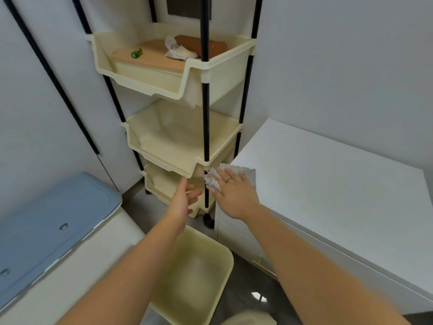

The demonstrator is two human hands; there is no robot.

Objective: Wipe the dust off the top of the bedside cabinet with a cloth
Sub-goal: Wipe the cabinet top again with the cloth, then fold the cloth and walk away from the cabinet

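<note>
Now right hand (234,195) flat on cloth (243,173) at cabinet (328,184) corner — left hand (185,195) open, empty

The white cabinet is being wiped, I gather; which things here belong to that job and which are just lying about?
Part of the job:
white cloth
cabinet top
right hand, pressing the cloth at the near corner

Just lying about:
cream shelf rack
green battery
crumpled rag on the top shelf
cream bin
blue-lidded box
left hand, open and idle

Cabinet top (328,179) lies open; rack (206,137) crowds its left corner.
</note>
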